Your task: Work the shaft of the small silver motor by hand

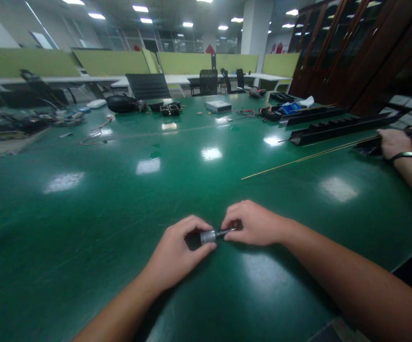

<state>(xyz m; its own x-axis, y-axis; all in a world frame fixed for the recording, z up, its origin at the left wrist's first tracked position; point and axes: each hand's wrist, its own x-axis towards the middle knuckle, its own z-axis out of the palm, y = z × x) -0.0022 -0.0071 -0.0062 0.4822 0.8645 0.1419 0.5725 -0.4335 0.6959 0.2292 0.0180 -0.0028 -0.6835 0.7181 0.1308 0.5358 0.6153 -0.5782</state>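
My left hand (187, 244) grips a small silver metal cylinder (207, 237) between thumb and fingers, low over the green tabletop. From the cylinder's right end sticks out a thin dark shaft (220, 233), lying nearly level. The fingertips of my right hand (250, 223) pinch the far end of that shaft, where a bit of bright metal shows. Its tip is hidden in the right hand, and the cylinder's left end is partly within the left hand's curl. The exact kind of part cannot be made out.
Another person's hand (394, 142) with a wristband is at the right, by long thin brass-coloured rods (280, 165). Long black channels (334, 130) lie behind. A grey box (218, 106), black bag (122, 103) and cluttered wires (49, 116) line the far side of the green table (102, 228).
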